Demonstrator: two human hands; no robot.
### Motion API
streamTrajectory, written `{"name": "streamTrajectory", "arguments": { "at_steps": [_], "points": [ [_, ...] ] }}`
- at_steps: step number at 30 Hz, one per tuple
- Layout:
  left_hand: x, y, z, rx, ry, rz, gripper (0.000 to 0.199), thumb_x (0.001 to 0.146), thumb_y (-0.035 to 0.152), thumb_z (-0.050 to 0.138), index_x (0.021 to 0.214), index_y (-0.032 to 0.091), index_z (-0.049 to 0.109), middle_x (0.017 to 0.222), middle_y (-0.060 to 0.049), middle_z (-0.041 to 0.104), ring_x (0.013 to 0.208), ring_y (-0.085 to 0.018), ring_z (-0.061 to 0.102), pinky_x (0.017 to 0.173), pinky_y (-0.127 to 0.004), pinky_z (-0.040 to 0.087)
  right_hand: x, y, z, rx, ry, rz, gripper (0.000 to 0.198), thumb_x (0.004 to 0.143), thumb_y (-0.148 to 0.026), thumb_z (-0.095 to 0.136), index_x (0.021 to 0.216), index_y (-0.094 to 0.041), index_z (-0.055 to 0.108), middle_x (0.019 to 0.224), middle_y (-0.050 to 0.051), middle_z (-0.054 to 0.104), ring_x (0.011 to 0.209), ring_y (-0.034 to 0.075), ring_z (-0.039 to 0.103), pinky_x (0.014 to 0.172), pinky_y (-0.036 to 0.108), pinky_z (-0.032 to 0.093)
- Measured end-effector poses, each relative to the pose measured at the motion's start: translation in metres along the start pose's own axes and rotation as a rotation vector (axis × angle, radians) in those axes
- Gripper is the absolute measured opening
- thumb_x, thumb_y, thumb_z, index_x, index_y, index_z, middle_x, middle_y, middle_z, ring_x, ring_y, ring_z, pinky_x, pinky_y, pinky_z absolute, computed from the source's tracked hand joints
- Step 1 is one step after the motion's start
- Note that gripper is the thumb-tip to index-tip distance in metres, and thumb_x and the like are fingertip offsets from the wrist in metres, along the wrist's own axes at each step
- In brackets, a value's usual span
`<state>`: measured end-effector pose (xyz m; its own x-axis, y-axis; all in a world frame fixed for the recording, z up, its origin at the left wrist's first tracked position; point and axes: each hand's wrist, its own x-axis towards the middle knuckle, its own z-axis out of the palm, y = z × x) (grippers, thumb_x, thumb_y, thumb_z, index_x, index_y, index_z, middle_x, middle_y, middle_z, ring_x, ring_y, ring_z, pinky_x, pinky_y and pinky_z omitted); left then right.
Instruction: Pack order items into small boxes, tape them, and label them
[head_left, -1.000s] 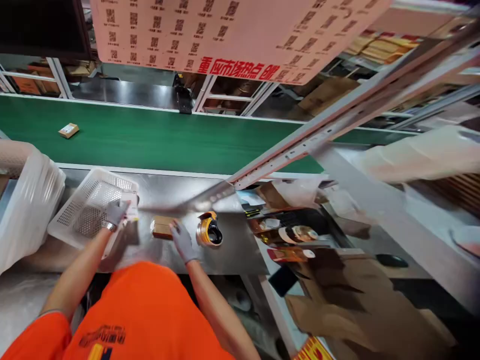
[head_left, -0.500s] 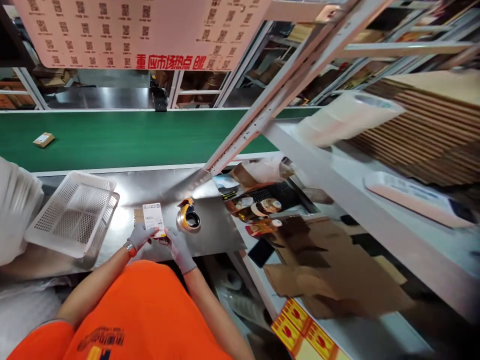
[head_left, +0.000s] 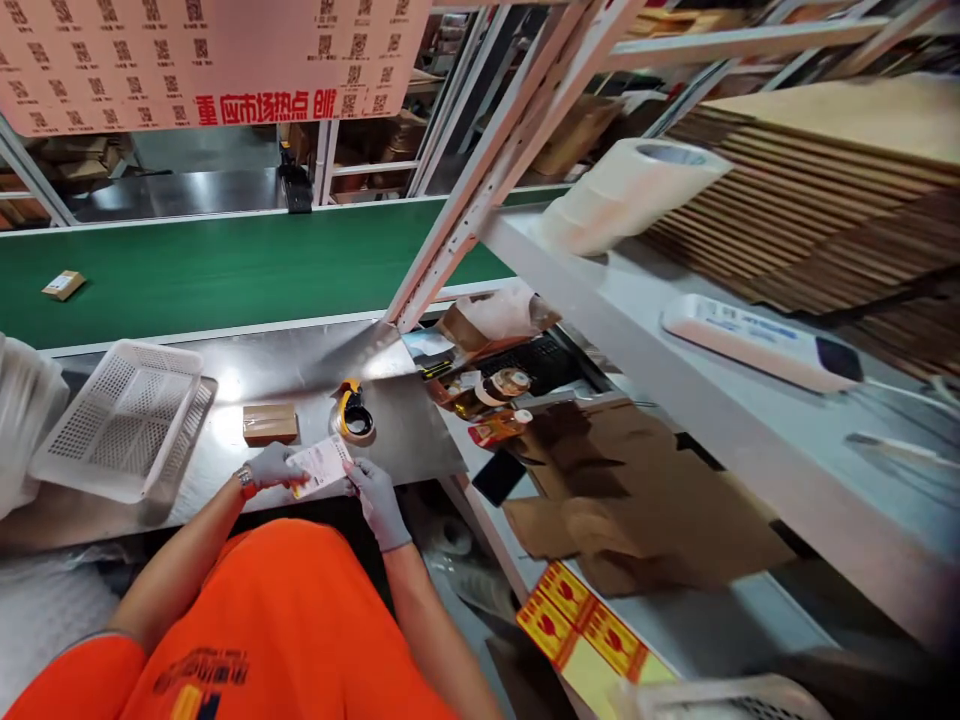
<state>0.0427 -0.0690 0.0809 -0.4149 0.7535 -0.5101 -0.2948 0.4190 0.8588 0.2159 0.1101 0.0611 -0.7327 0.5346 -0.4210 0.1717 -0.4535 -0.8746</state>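
Note:
A white printed shipping label [head_left: 321, 465] is stretched between my two gloved hands, tilted with its right end higher. My left hand [head_left: 271, 466] pinches its left edge, and a watch sits on that wrist. On the right edge, the fingers of my right hand [head_left: 373, 492] are closed. Just beyond the label a small brown cardboard box [head_left: 270, 424] lies on the metal table [head_left: 409, 425]. To the right of the box stands a tape dispenser [head_left: 352, 412] with a roll of tape in it.
A white perforated basket [head_left: 124, 420] lies at left. Behind the table runs a green conveyor belt [head_left: 225, 270] carrying a small parcel [head_left: 64, 285]. At right are bottles [head_left: 499, 428], a phone [head_left: 499, 476], flattened cardboard [head_left: 637, 500] and a shelf [head_left: 600, 330] with tape rolls [head_left: 630, 195].
The label has turned from upright to slanted and moved nearer my body, uncovering the brown box behind it. The view has swung to the right.

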Motion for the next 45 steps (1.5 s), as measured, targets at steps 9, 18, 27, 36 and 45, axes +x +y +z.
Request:
{"name": "streamTrajectory", "arguments": {
  "at_steps": [9, 18, 27, 36, 45],
  "points": [
    [0.017, -0.011, 0.073, -0.584, 0.273, 0.133, 0.059, 0.06, 0.062, 0.1, 0.092, 0.017, 0.078, 0.095, -0.013, 0.083, 0.087, -0.026, 0.078, 0.079, -0.037, 0.063, -0.023, 0.012, 0.016, 0.18, -0.088, 0.092, 0.047, 0.062, -0.058, 0.1, 0.083, -0.022, 0.079, 0.077, 0.002, 0.076, 0.066, 0.017, 0.064, 0.059, 0.029, 0.052],
    [-0.001, -0.021, 0.111, -0.565, 0.241, 0.072, 0.074, 0.051, 0.053, 0.108, 0.108, 0.015, 0.079, 0.115, -0.016, 0.084, 0.105, -0.036, 0.082, 0.098, -0.053, 0.067, -0.047, 0.007, -0.022, 0.277, -0.02, 0.092, 0.053, 0.065, -0.062, 0.102, 0.091, -0.02, 0.084, 0.085, 0.006, 0.08, 0.072, 0.019, 0.071, 0.065, 0.032, 0.059],
    [-0.006, -0.024, 0.133, -0.598, 0.251, 0.049, 0.073, 0.049, 0.041, 0.11, 0.11, 0.012, 0.08, 0.118, -0.018, 0.084, 0.108, -0.039, 0.081, 0.101, -0.056, 0.066, -0.06, 0.009, -0.041, 0.277, -0.03, 0.084, 0.054, 0.059, -0.064, 0.106, 0.082, -0.02, 0.084, 0.08, 0.004, 0.078, 0.071, 0.016, 0.07, 0.064, 0.028, 0.061],
    [-0.011, -0.023, 0.137, -0.602, 0.238, 0.062, 0.069, 0.051, 0.036, 0.109, 0.11, 0.014, 0.082, 0.117, -0.017, 0.085, 0.109, -0.039, 0.081, 0.105, -0.058, 0.063, -0.065, 0.008, -0.046, 0.234, -0.056, 0.067, 0.051, 0.062, -0.064, 0.104, 0.081, -0.021, 0.084, 0.08, 0.004, 0.079, 0.072, 0.017, 0.071, 0.066, 0.029, 0.061],
    [-0.011, -0.025, 0.137, -0.578, 0.197, 0.069, 0.072, 0.05, 0.041, 0.11, 0.11, 0.014, 0.08, 0.111, -0.015, 0.085, 0.1, -0.036, 0.082, 0.098, -0.054, 0.066, -0.062, 0.016, -0.046, 0.208, -0.016, 0.049, 0.057, 0.056, -0.067, 0.105, 0.078, -0.018, 0.085, 0.076, 0.004, 0.079, 0.067, 0.016, 0.067, 0.064, 0.03, 0.057]
  ]
}}
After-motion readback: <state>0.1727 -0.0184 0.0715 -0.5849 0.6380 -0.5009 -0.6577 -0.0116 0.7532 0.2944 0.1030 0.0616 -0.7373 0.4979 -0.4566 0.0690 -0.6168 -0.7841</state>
